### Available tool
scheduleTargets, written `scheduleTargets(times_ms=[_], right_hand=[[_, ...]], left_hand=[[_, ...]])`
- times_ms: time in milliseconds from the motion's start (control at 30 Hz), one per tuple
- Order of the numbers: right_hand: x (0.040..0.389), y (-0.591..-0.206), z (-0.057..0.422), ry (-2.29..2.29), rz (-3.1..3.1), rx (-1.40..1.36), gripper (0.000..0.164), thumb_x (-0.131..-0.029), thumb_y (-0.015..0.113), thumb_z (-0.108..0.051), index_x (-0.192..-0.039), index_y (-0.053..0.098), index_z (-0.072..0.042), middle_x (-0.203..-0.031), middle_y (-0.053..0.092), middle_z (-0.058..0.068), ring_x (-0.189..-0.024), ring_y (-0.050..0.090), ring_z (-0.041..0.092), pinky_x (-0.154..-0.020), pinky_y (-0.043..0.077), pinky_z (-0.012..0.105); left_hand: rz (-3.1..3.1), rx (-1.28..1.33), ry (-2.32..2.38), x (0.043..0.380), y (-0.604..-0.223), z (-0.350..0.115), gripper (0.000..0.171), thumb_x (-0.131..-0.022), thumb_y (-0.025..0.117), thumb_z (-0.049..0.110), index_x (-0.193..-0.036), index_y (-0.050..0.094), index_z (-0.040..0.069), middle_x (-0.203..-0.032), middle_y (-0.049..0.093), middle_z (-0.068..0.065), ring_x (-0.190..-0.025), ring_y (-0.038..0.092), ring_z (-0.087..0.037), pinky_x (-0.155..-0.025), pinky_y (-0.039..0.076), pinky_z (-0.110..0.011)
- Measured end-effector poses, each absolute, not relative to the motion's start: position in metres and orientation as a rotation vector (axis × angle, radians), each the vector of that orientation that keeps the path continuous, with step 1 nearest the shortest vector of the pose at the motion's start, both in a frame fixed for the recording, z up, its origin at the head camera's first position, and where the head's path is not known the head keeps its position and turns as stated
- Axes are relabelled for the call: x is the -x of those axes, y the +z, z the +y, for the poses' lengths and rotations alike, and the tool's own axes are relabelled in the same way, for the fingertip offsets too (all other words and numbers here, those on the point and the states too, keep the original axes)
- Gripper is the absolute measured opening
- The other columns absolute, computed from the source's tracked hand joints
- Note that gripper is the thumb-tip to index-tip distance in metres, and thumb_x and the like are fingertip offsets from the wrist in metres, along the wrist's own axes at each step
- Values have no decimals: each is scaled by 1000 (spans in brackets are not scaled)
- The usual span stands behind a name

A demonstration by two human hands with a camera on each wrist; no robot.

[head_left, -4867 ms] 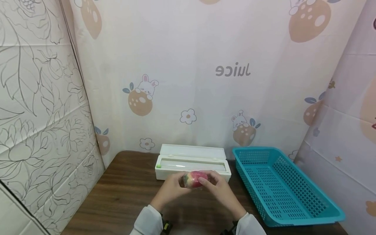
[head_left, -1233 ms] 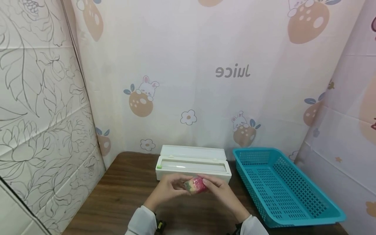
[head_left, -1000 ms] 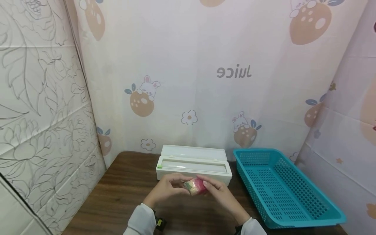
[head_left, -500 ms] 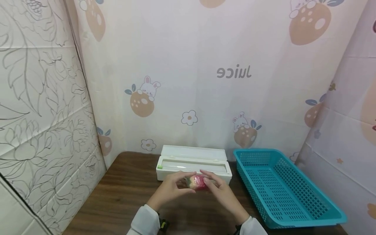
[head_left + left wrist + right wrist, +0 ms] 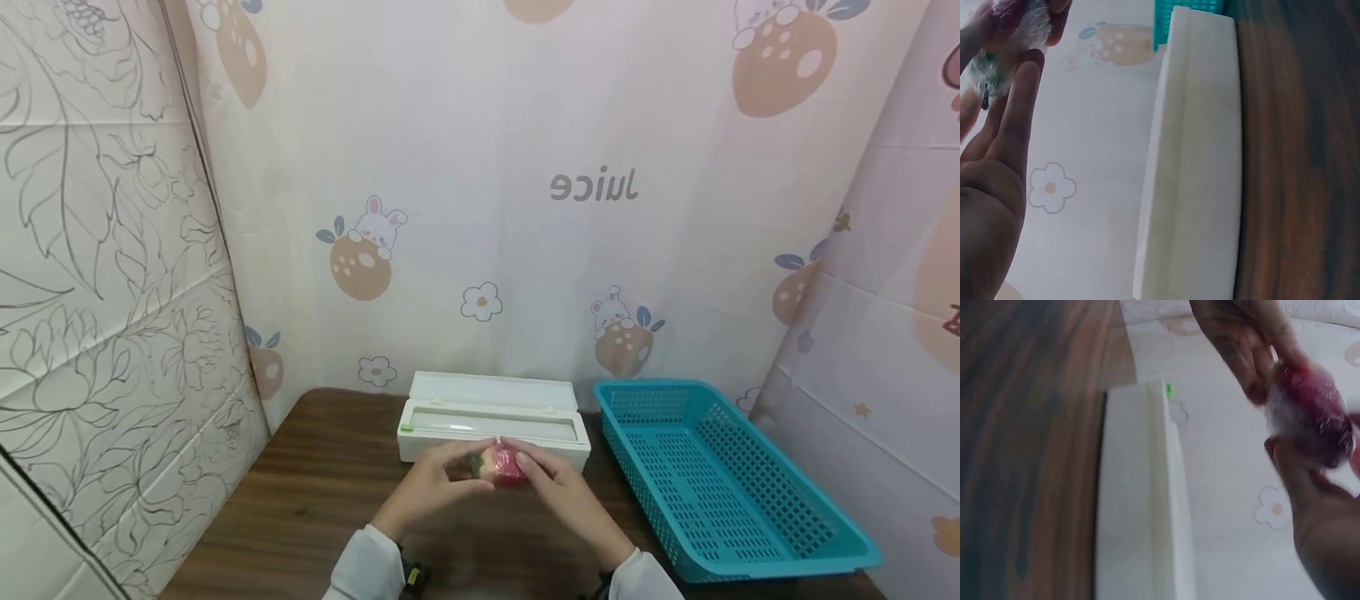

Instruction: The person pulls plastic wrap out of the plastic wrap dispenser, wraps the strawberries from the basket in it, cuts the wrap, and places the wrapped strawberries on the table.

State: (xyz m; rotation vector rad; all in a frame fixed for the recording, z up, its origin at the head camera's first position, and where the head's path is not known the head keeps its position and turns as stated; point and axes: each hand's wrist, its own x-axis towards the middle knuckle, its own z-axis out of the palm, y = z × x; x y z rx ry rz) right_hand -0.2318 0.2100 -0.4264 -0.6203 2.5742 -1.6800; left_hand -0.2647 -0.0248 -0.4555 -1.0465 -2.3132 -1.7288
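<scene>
A red and yellow fruit [image 5: 504, 465] with a green end is wrapped in clear, shiny cling film. Both hands hold it up over the table, in front of the white box. My left hand [image 5: 427, 493] grips the green end between thumb and fingers. On the red end, the thumb of my right hand [image 5: 564, 492] presses from the near side while its fingers curl behind. Crinkled film and a dark stem-like tip show on the fruit [image 5: 1010, 44] in the left wrist view. From the right wrist, the fruit [image 5: 1313, 415] looks dark red between both hands' fingers.
Behind the hands stands a long white cling film box [image 5: 491, 417] with its lid raised and a green slider at its left end. A turquoise plastic basket [image 5: 750, 575] sits on the right of the brown wooden table [image 5: 292, 500]. Printed curtains hang behind and beside.
The fruit has turned from a tilted pose to nearly level, and both hands have shifted their fingers around it. Box and basket stay in place.
</scene>
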Motion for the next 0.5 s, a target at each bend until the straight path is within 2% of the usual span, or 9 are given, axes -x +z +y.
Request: scheduleTargets(times_ms=[100, 200, 333, 433, 500], right_hand=[[234, -425, 212, -1668, 2571, 700, 54, -97, 66, -36, -149, 48, -33, -146, 51, 7, -128, 54, 26, -100, 49, 42], [236, -424, 211, -1625, 2629, 864, 72, -88, 79, -26, -150, 43, -34, -144, 51, 6, -121, 59, 24, -93, 53, 32], [236, -425, 205, -1542, 2825, 1056, 79, -80, 86, -11, -148, 47, -21, -140, 54, 6, -119, 60, 22, -90, 54, 27], [237, -428, 199, -1440, 3031, 1139, 78, -73, 89, -3, -141, 51, -8, -133, 58, 10, -116, 60, 23, -88, 55, 29], [237, -429, 196, -1384, 3142, 1135, 75, -70, 90, 2, -135, 54, -4, -127, 60, 12, -113, 62, 23, -86, 56, 29]], left_hand=[[-2304, 1012, -1765, 266, -450, -25, 55, -90, 77, 24, -141, 59, 20, -128, 66, 1, -99, 67, -13, -84, 56, -29], [-2298, 1002, -1783, 266, -446, -26, 55, -91, 76, 24, -142, 58, 17, -125, 67, 0, -99, 67, -14, -84, 57, -29], [-2297, 1002, -1784, 267, -446, -26, 55, -91, 75, 26, -143, 57, 17, -123, 68, 0, -99, 67, -14, -85, 56, -29], [-2288, 1015, -1761, 266, -447, -25, 56, -91, 75, 28, -143, 58, 18, -123, 68, -1, -99, 67, -14, -85, 57, -30], [-2290, 1024, -1739, 265, -446, -25, 56, -90, 75, 31, -142, 58, 20, -123, 68, 1, -98, 68, -14, -84, 57, -30]])
